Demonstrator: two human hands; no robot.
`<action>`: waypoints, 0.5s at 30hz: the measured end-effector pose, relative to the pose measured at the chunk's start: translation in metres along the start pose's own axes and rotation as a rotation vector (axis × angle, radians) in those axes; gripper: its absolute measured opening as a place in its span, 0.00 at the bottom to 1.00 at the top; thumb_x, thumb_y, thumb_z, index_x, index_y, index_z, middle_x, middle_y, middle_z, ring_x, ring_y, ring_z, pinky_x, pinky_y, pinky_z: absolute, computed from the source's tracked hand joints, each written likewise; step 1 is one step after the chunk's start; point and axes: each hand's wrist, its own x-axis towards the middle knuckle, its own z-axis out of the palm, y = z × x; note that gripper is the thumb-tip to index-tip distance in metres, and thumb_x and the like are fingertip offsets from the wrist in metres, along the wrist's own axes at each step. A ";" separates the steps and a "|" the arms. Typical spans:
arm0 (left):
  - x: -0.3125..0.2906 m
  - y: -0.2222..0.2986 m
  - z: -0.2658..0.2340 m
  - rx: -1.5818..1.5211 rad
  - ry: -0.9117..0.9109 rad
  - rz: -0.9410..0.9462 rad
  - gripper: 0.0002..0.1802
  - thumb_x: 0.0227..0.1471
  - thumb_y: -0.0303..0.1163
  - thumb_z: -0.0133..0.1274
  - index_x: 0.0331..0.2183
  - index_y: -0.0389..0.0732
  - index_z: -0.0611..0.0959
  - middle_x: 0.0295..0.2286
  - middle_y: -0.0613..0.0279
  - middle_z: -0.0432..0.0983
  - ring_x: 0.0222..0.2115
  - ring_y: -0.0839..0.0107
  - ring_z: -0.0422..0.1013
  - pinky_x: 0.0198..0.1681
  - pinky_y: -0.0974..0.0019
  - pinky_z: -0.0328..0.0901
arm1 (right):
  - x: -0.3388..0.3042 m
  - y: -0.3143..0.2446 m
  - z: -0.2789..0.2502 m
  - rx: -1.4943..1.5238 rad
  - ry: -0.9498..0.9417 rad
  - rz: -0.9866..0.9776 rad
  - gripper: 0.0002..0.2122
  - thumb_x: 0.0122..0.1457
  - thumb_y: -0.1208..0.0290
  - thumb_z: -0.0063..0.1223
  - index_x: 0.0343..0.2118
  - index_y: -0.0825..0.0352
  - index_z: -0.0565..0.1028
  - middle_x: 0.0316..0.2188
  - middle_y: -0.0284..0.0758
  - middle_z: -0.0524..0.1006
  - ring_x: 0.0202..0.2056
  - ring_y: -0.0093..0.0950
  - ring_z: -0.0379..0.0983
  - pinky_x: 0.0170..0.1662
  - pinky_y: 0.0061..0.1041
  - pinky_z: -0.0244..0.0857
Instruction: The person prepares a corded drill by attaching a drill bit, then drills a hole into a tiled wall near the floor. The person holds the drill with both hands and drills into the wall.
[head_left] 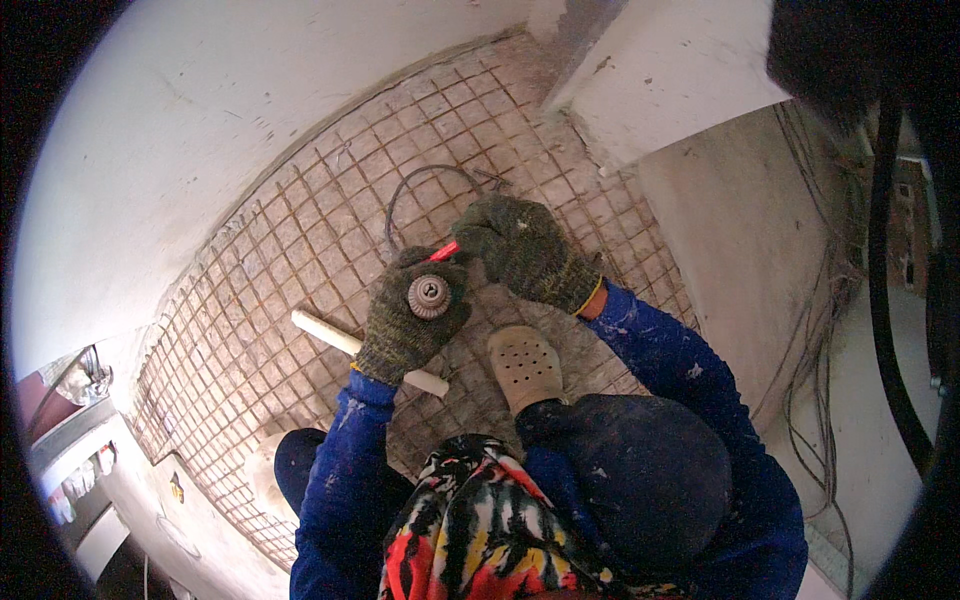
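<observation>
Both of my hands wear dark green knitted work gloves and meet over the floor mesh. My left hand [412,318] is closed around a power drill, mostly hidden by the glove. The drill's toothed metal chuck [430,296] faces up with no bit visible in it. A bright red piece [445,252] shows between the two hands. My right hand [525,252] is closed beside the red piece; what its fingers grip is hidden. Beyond the hands a dark cable [405,190] loops over the mesh. Passing under my left hand, a white bar [325,331] shows at both sides.
Rusty steel mesh [290,230] covers the rough floor, bordered by a pale wall [180,150]. One clog [526,366] stands on it close below my hands. Loose cables [825,400] hang along the right. A shelf with small items [75,490] is at lower left.
</observation>
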 end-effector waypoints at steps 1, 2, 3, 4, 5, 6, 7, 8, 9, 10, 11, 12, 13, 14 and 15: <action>0.000 0.001 -0.001 -0.057 0.014 -0.015 0.24 0.42 0.32 0.73 0.44 0.44 0.86 0.44 0.57 0.82 0.44 0.61 0.77 0.53 0.60 0.71 | -0.002 0.001 0.001 0.158 -0.019 0.099 0.08 0.63 0.69 0.57 0.42 0.65 0.81 0.36 0.38 0.80 0.34 0.31 0.79 0.38 0.31 0.75; 0.000 0.003 0.000 -0.115 0.028 -0.030 0.24 0.42 0.32 0.73 0.44 0.44 0.86 0.43 0.57 0.82 0.42 0.61 0.78 0.52 0.61 0.72 | -0.005 0.002 0.001 0.313 -0.050 0.193 0.08 0.63 0.69 0.57 0.42 0.65 0.81 0.36 0.38 0.80 0.35 0.32 0.79 0.39 0.32 0.75; -0.001 0.004 0.001 -0.160 0.045 -0.037 0.24 0.42 0.32 0.72 0.44 0.44 0.86 0.42 0.57 0.82 0.41 0.61 0.78 0.51 0.62 0.72 | -0.007 0.003 0.002 0.458 -0.085 0.273 0.09 0.63 0.68 0.57 0.43 0.64 0.81 0.38 0.39 0.80 0.38 0.33 0.79 0.42 0.33 0.74; 0.000 0.004 0.001 -0.175 0.043 -0.058 0.22 0.42 0.32 0.72 0.43 0.44 0.86 0.41 0.57 0.82 0.40 0.62 0.78 0.50 0.62 0.73 | -0.009 0.005 0.001 0.598 -0.110 0.360 0.10 0.62 0.68 0.57 0.44 0.64 0.81 0.39 0.39 0.80 0.40 0.34 0.78 0.44 0.35 0.74; 0.000 0.004 0.002 -0.177 0.041 -0.070 0.21 0.42 0.32 0.72 0.42 0.43 0.86 0.40 0.58 0.83 0.39 0.62 0.79 0.48 0.63 0.73 | -0.010 0.008 -0.001 0.727 -0.137 0.433 0.11 0.62 0.67 0.56 0.45 0.63 0.80 0.41 0.40 0.80 0.45 0.36 0.77 0.48 0.39 0.72; 0.000 0.004 0.002 -0.168 0.042 -0.068 0.20 0.43 0.32 0.72 0.41 0.43 0.86 0.39 0.58 0.83 0.38 0.63 0.79 0.47 0.63 0.74 | -0.012 0.010 -0.005 0.883 -0.152 0.468 0.12 0.61 0.67 0.55 0.46 0.62 0.79 0.43 0.40 0.80 0.49 0.38 0.76 0.52 0.43 0.71; 0.000 0.003 0.002 -0.127 0.055 -0.054 0.19 0.43 0.32 0.72 0.40 0.43 0.86 0.38 0.59 0.83 0.37 0.64 0.79 0.45 0.64 0.74 | -0.011 0.016 -0.009 0.501 -0.068 0.286 0.11 0.62 0.67 0.56 0.45 0.64 0.79 0.40 0.39 0.80 0.44 0.35 0.78 0.48 0.39 0.73; 0.000 0.001 0.001 -0.074 0.073 -0.026 0.19 0.44 0.32 0.72 0.40 0.42 0.85 0.37 0.60 0.83 0.36 0.66 0.79 0.44 0.64 0.74 | -0.006 0.026 -0.014 0.145 0.027 0.062 0.10 0.63 0.68 0.56 0.44 0.66 0.79 0.37 0.37 0.80 0.39 0.31 0.79 0.44 0.35 0.75; 0.000 0.000 0.000 -0.006 0.083 0.020 0.18 0.45 0.32 0.72 0.39 0.42 0.85 0.36 0.61 0.84 0.36 0.68 0.79 0.42 0.64 0.75 | -0.006 0.034 -0.024 0.089 0.055 0.062 0.10 0.64 0.69 0.57 0.44 0.67 0.79 0.35 0.36 0.80 0.36 0.30 0.79 0.41 0.33 0.76; -0.001 -0.002 -0.001 -0.089 0.102 -0.038 0.18 0.45 0.32 0.72 0.39 0.41 0.84 0.36 0.62 0.84 0.35 0.69 0.79 0.41 0.65 0.75 | -0.005 0.041 -0.033 0.173 0.081 0.167 0.10 0.65 0.69 0.57 0.44 0.68 0.79 0.33 0.36 0.80 0.33 0.28 0.80 0.39 0.31 0.77; -0.004 -0.005 -0.005 -0.156 0.115 -0.075 0.18 0.46 0.32 0.72 0.39 0.41 0.84 0.35 0.62 0.84 0.34 0.70 0.79 0.40 0.65 0.75 | -0.008 0.050 -0.047 0.554 0.041 0.513 0.11 0.65 0.69 0.57 0.45 0.69 0.78 0.33 0.36 0.80 0.32 0.28 0.80 0.38 0.30 0.78; -0.004 -0.008 -0.006 -0.221 0.127 -0.105 0.18 0.47 0.32 0.72 0.40 0.40 0.84 0.35 0.63 0.84 0.33 0.71 0.79 0.38 0.65 0.75 | -0.009 0.053 -0.053 0.795 0.040 0.792 0.12 0.64 0.69 0.57 0.46 0.71 0.78 0.33 0.37 0.79 0.31 0.28 0.80 0.36 0.31 0.78; -0.009 -0.008 -0.006 -0.397 0.124 -0.313 0.18 0.48 0.31 0.72 0.41 0.40 0.83 0.35 0.64 0.84 0.31 0.75 0.79 0.36 0.68 0.75 | -0.010 0.056 -0.059 0.979 0.080 0.935 0.13 0.64 0.68 0.58 0.46 0.72 0.78 0.32 0.37 0.79 0.29 0.28 0.80 0.35 0.31 0.79; -0.010 -0.009 -0.005 -0.509 0.117 -0.343 0.17 0.47 0.31 0.71 0.39 0.41 0.84 0.36 0.64 0.84 0.33 0.73 0.79 0.40 0.66 0.74 | -0.012 0.056 -0.057 1.025 0.005 0.861 0.14 0.64 0.68 0.57 0.47 0.72 0.78 0.33 0.37 0.79 0.30 0.28 0.80 0.35 0.31 0.79; -0.012 -0.010 -0.003 -0.611 0.116 -0.395 0.16 0.46 0.31 0.71 0.38 0.42 0.84 0.36 0.64 0.84 0.35 0.71 0.79 0.44 0.64 0.74 | -0.014 0.054 -0.054 1.047 -0.056 0.829 0.14 0.64 0.68 0.57 0.47 0.72 0.78 0.34 0.37 0.79 0.31 0.29 0.80 0.35 0.31 0.79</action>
